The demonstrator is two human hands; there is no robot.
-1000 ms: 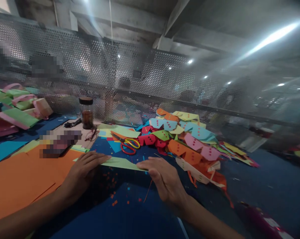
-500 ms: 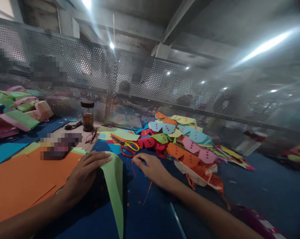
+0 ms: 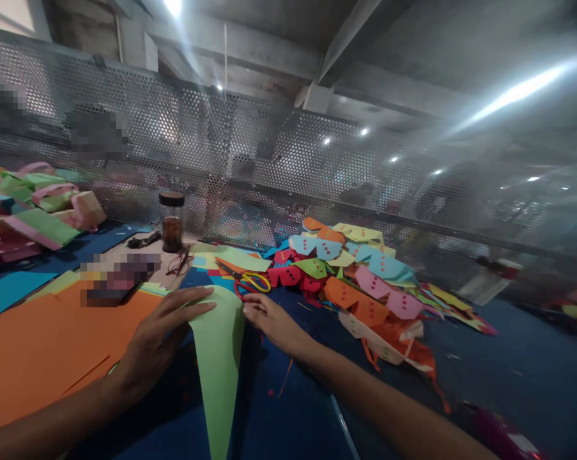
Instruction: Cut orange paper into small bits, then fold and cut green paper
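A long green paper (image 3: 218, 364), wide at the far end and tapering toward me, lies curved on the blue table. My left hand (image 3: 166, 322) rests on its upper left part, fingers reaching over the paper and slightly apart. At the paper's upper right edge, my right hand (image 3: 269, 319) has its thumb and fingers pinched together on the edge. Just beyond the right hand lie scissors (image 3: 254, 282) with red and yellow handles. Orange paper sheets (image 3: 53, 338) lie left of my left hand.
Folded, dotted colored paper pieces (image 3: 365, 281) are heaped at the right. More folded paper (image 3: 39, 211) is piled far left. A dark-lidded jar (image 3: 172, 223) and eyeglasses (image 3: 177, 262) stand and lie behind. A perforated metal screen (image 3: 269, 160) borders the table.
My right hand has moved left onto the green paper's edge. The paper now shows a broader, flatter face. The camera view has shifted slightly.
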